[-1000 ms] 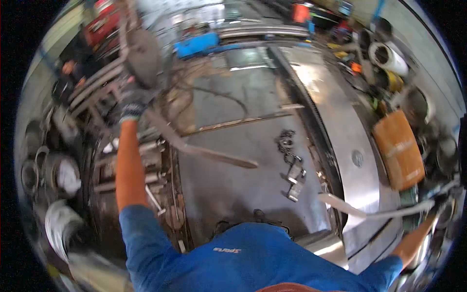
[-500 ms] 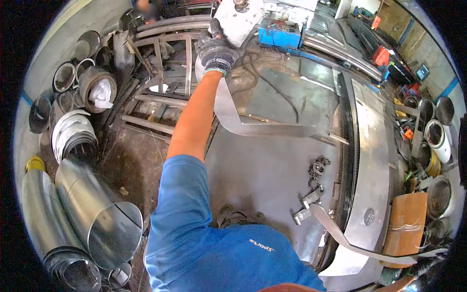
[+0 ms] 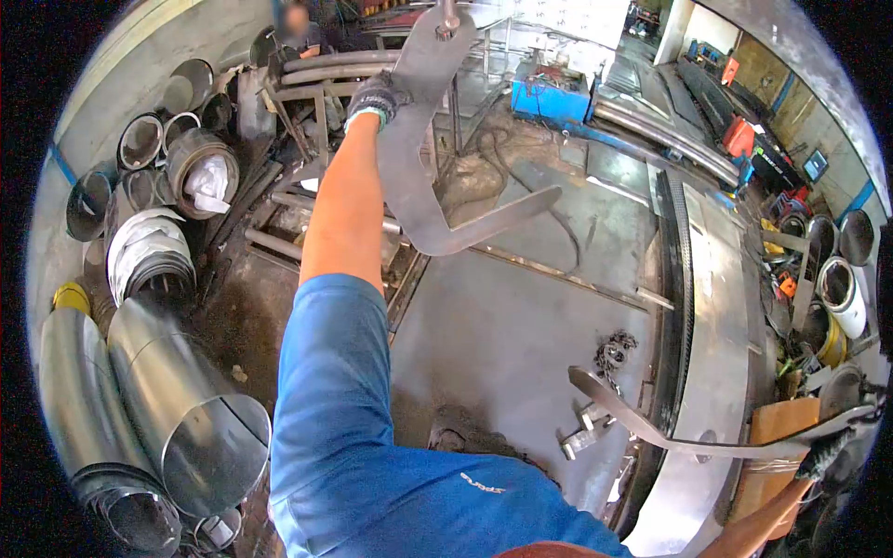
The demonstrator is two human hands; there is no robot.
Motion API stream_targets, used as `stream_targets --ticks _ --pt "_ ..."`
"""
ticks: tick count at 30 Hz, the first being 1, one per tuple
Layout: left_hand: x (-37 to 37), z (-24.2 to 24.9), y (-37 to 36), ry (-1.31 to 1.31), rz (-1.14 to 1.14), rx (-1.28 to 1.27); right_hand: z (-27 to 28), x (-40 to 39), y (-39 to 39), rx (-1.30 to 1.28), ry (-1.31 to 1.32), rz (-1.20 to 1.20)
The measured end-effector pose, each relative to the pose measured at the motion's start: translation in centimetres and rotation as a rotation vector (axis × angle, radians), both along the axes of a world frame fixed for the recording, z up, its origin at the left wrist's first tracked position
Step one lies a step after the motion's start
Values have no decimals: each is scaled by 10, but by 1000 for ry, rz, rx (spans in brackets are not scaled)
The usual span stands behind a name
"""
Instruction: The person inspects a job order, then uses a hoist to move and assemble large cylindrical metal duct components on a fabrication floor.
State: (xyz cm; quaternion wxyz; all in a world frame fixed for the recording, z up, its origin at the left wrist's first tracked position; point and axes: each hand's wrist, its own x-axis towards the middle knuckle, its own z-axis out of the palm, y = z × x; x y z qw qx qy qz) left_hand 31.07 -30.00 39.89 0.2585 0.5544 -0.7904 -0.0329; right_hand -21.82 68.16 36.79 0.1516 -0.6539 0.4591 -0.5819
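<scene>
My left hand (image 3: pixel 377 99), in a dark glove with a pale green cuff, is closed on the left edge of a large flat grey metal plate (image 3: pixel 409 158). The plate bends like an angled hook, and its upper end has a hole beneath a metal rod (image 3: pixel 449 14). At the lower right, my gloved right hand (image 3: pixel 820 458) is closed around a second bent metal plate (image 3: pixel 651 435), seen nearly edge-on. Below that plate's left end lie a metal clamp (image 3: pixel 586 430) and a chain (image 3: pixel 614 352).
Rolled sheet-metal tubes (image 3: pixel 191 400) and several round rings line the left side. A pipe frame (image 3: pixel 339 65) stands ahead, with a person (image 3: pixel 299 37) behind it. A blue box (image 3: pixel 551 98) sits farther back. A long machine bed (image 3: pixel 712 279) runs along the right.
The hanging plate has turned and shifted, showing more of its broad face. My left hand has moved slightly left. My right hand has come into view, and the second plate has lifted and tilted.
</scene>
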Motion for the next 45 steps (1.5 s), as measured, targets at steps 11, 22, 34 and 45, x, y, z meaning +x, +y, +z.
stream_targets --ticks 11,22,34,45 --pt "50 -92 -175 -98 -89 -167 64 68 -170 71 46 -738" --pt "79 -57 -125 108 329 -137 34 -10 -227 300 68 -1340" --pt "278 -543 171 -470 306 226 -6 -5 -405 -50 -299 -534" --pt "269 -621 584 -529 -108 533 15 9 -572 193 -898 -249"
